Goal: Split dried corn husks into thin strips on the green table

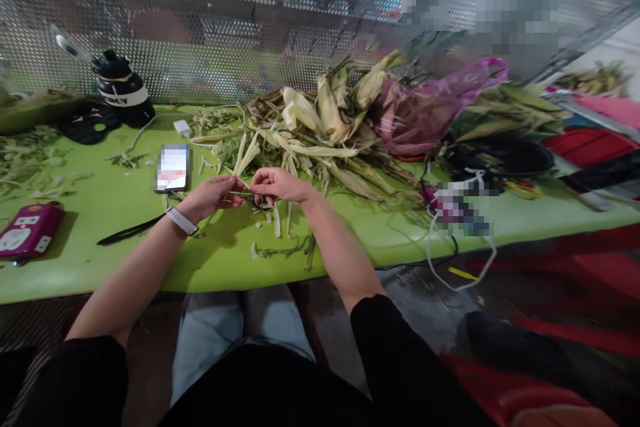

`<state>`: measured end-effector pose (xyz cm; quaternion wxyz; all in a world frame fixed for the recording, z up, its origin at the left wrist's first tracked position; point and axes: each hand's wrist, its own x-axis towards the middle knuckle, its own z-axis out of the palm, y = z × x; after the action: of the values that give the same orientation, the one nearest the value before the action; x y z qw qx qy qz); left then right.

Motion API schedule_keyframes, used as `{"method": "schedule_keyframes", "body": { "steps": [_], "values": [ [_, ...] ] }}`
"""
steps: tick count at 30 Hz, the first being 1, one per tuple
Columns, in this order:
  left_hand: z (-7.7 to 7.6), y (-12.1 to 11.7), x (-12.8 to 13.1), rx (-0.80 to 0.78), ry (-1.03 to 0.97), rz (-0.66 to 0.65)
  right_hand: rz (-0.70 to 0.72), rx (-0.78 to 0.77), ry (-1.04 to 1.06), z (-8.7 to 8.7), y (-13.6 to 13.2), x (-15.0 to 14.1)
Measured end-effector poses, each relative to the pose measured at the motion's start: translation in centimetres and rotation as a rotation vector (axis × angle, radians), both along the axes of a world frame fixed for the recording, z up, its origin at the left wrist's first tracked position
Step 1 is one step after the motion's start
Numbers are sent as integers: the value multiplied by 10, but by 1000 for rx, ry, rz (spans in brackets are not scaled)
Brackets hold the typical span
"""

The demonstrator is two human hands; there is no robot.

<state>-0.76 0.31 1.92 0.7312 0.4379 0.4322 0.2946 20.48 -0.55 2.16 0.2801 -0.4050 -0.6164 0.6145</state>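
In front of me, my left hand (pixel 214 196) is closed on a pale corn husk strip (pixel 246 159) whose split ends fan upward. My right hand (pixel 281 185) pinches at the same strip's lower end, fingertips almost meeting the left ones. Its curled fingers partly hide a small dark item below them, too small to name. Short husk scraps (pixel 277 221) lie under and beside my hands. Just beyond, a heap of dried corn husks (pixel 325 160) spreads over the green table (pixel 225 267).
A phone (pixel 173 168), a black strap-like item (pixel 131 230) and a magenta box (pixel 31 230) lie to the left. A black bottle (pixel 123 90) stands behind. Right of the heap are a pink plastic bag (pixel 420 107) and a white cord (pixel 431 257). Perforated metal (pixel 225 33) borders the back.
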Motion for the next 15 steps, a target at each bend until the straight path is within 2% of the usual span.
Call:
{"method": "schedule_keyframes", "body": {
  "steps": [8,15],
  "values": [
    [-5,-2,1,32,46,-90,-49,81,33,0,3,3],
    [-12,3,-4,80,-18,-191,-207,216,64,-4,8,7]
  ]
}}
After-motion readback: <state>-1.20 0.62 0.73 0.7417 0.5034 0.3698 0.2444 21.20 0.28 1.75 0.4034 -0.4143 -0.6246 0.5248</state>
